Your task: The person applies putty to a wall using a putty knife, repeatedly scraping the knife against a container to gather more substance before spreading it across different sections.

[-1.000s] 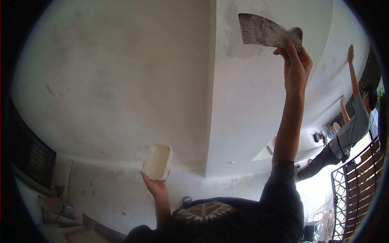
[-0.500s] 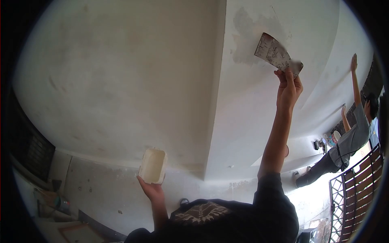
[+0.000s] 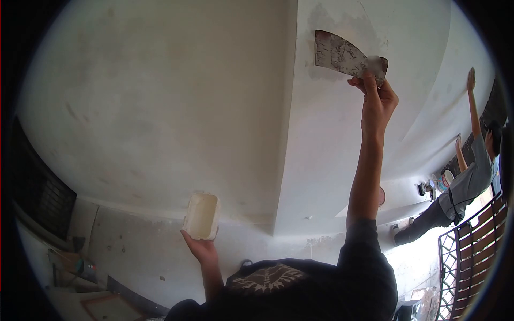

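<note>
My right hand [image 3: 378,104], raised high, grips a flat, curved putty scraper [image 3: 342,52] by its right end, thumb on its near face. The scraper's stained blade reaches left across a grey damp-looking patch [image 3: 324,22] on the white wall face [image 3: 342,160]. Low on the left, my left hand [image 3: 202,249] is closed around the bottom end of a cream rectangular tub [image 3: 203,216]. The tub's open side faces me, with pale residue on its walls. Fingers of the left hand behind the tub are hidden.
A wall corner [image 3: 286,117] runs down beside the patch. At right, another person [image 3: 474,171] reaches up the wall, with buckets [image 3: 444,179] nearby. A slatted wooden gate [image 3: 479,251] stands at lower right. A dark window opening [image 3: 40,184] and clutter [image 3: 75,265] are at left.
My right hand has moved up and slightly left, and the scraper has turned closer to level, its left end now nearer the wall corner. My left hand and the tub have barely moved.
</note>
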Motion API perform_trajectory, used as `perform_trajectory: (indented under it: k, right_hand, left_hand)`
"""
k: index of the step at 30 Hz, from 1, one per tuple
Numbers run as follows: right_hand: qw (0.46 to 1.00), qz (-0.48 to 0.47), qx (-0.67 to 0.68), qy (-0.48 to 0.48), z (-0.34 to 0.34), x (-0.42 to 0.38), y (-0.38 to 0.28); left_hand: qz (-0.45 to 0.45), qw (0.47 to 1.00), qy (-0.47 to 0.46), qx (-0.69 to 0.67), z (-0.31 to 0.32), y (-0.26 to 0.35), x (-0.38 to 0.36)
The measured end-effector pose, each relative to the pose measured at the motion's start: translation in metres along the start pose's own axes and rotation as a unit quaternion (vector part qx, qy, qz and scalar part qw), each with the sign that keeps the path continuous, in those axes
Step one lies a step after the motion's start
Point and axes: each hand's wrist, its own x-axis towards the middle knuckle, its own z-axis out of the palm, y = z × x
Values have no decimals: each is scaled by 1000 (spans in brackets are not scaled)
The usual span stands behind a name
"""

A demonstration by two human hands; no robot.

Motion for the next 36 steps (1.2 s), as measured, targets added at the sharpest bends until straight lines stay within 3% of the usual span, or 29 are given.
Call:
perform_trajectory:
  k: [11,13,14,16,19,25,27,32,36]
  right_hand:
    - [997,-47,-15,-63,3,-2,-22]
    - [986,-154,-47,-38,7,-2,-33]
    - [986,-155,-47,-37,9,1,-41]
    - [876,-384,-289,-41,17,0,-58]
    - [788,-474,-375,-116,29,-15,-31]
    - [750,-432,-442,-236,8,-69,14]
    - [750,-435,-440,-232,4,-74,0]
    - [784,-480,-375,-115,14,-35,-60]
    - [753,-502,-413,-106,22,-6,-60]
  left_hand:
    - [-15,1000,-25,-8,8,-7,4]
    - [-19,999,-40,-5,5,-9,5]
    - [-19,999,-42,-6,7,-9,6]
    - [-21,999,-36,2,12,-8,3]
    - [-27,999,-30,1,14,-11,9]
    - [-23,999,-34,0,9,-5,9]
    - [-20,999,-29,-1,2,-3,10]
    - [-20,999,-21,19,7,-1,12]
    - [-20,999,-38,13,11,-4,12]
